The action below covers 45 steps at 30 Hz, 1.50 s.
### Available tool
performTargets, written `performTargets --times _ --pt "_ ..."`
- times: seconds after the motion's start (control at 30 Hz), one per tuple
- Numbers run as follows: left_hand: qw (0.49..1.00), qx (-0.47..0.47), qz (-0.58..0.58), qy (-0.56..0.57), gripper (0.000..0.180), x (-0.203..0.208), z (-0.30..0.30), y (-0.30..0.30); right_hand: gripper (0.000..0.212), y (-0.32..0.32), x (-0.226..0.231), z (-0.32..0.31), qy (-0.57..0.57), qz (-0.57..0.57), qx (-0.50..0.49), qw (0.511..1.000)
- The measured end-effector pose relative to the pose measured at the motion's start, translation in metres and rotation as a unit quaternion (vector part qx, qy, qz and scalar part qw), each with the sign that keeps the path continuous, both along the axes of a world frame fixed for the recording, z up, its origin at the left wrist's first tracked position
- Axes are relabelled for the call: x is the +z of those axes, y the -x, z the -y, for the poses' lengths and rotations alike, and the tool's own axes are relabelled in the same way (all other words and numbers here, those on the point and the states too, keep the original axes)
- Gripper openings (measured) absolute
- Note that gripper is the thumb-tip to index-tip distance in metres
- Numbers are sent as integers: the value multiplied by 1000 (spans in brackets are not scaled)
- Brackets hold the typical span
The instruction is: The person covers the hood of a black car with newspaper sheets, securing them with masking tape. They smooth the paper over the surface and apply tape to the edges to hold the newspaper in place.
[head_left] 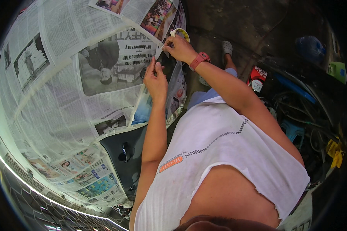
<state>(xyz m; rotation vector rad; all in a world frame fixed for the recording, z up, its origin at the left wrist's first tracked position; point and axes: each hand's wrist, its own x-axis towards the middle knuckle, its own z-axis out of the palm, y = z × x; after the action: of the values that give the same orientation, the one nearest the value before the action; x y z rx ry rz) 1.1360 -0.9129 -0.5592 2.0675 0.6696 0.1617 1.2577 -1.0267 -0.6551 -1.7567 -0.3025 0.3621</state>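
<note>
Overlapping sheets of newspaper [61, 77], joined along their edges by pale masking tape, cover a large curved vehicle body. My right hand [181, 49], with a red watch on the wrist, is closed at the sheets' right edge. A roll of masking tape [184, 34] with a yellowish inside shows at its knuckles, partly hidden by the hand. Its thumb and fingertips pinch close to a pale strip by the paper. Just below, my left hand [156, 82] rests against the newspaper edge, its fingers stretched out and nothing visible in them.
A bare dark panel with a handle [124, 153] lies left of my left forearm. On the floor at right are a red and white oil container [257, 79], dark hoses [297, 109], a blue stool [293, 130] and a yellow cloth [334, 152]. My foot wears a grey clog [227, 48].
</note>
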Motion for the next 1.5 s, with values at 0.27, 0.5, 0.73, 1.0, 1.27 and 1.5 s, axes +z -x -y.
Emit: performTargets --times 0.27,0.5,0.73,1.0,1.27,1.5 --pt "980 -73 3 -184 42 -20 -15 -4 27 -11 0 -19 53 103 -68 991" --pt "969 -92 -54 -222 42 -6 -12 -9 57 -11 -8 -19 -8 99 -96 990" --pt "967 -48 2 -251 41 3 1 -2 78 29 -13 -26 80 56 -12 995" --pt "996 -28 -10 -86 37 48 26 -64 58 -36 60 43 -49 -130 235 962" --pt "995 -58 73 23 21 62 32 -146 51 -132 148 111 -132 -90 359 919" --pt "996 57 49 -48 12 119 62 -206 22 -164 120 107 -72 217 116 967"
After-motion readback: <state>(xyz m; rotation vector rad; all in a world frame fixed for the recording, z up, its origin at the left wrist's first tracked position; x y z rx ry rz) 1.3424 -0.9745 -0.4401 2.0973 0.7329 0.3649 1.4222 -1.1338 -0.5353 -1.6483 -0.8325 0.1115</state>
